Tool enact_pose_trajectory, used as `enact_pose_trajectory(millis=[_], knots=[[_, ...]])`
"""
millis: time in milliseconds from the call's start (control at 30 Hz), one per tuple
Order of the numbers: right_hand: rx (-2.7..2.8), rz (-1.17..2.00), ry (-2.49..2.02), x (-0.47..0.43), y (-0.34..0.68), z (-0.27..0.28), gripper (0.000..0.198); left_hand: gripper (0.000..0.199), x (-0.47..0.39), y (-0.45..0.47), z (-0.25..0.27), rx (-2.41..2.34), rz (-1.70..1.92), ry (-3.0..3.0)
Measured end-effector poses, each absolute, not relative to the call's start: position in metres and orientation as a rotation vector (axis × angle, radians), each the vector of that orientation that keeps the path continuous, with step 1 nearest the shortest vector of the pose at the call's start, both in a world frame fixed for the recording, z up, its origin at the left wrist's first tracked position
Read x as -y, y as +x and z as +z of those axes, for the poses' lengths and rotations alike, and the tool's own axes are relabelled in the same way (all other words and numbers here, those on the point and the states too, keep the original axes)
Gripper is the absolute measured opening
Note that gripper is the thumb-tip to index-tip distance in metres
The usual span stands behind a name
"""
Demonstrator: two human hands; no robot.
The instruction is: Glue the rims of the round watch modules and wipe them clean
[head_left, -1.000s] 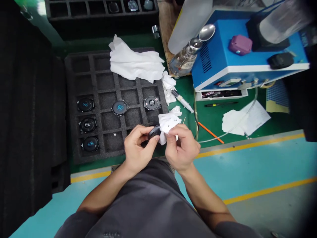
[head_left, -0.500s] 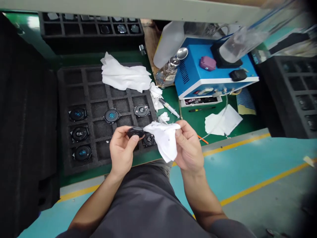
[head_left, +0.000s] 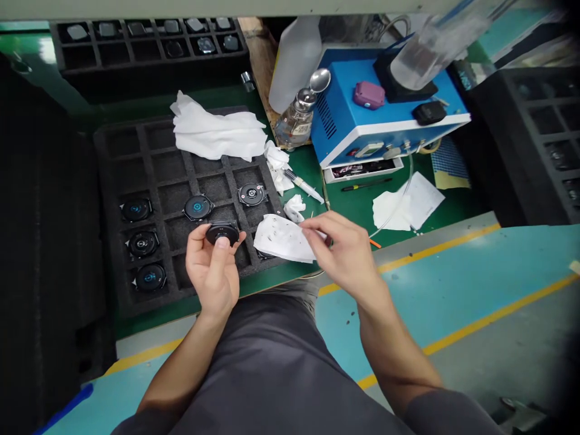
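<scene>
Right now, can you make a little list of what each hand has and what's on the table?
left hand: holds a round black watch body by its edge
right hand: pinches a white wipe
foam tray: five watch bodies in compartments, folded white cloth on its far side
nearby: syringe, blue box, glass bottle

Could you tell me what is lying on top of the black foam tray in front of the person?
On the foam tray lie five round watch bodies in compartments and a large white cloth over its far corner. The compartments under that cloth are covered.
</scene>
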State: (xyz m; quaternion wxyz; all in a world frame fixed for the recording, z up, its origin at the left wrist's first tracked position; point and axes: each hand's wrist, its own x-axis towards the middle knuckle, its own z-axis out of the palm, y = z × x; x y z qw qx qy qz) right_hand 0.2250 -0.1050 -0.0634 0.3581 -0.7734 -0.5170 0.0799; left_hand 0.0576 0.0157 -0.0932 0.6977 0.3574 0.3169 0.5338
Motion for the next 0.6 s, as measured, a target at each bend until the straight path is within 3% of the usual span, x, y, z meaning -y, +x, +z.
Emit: enact_pose_trajectory(millis=[100,167,267,367,467,600], knots=[[1.720,0.159,-1.895,0.111,0.209,-0.059,0.022,0.035,-0.015,0.058,-0.092,-0.718,1.192,0.790],[1.841,0.188,-1.834,0.116,0.206,-0.060,0.014,0.035,-0.015,0.058,-0.093,-0.713,1.196,0.782],[1.539,0.144,-1.822,0.119,0.209,-0.065,0.005,0.035,-0.014,0.058,-0.094,-0.709,1.201,0.787],[1.296,0.152,-1.960,0.112,0.211,-0.071,0.008,0.035,-0.014,0.057,-0.097,-0.728,1.184,0.854],[1.271,0.307,-2.002,0.107,0.211,-0.074,0.007,0.036,-0.014,0.055,-0.099,-0.761,1.152,0.920],[1.463,0.272,-1.854,0.117,0.212,-0.075,0.017,0.036,-0.014,0.054,-0.099,-0.780,1.139,0.938]])
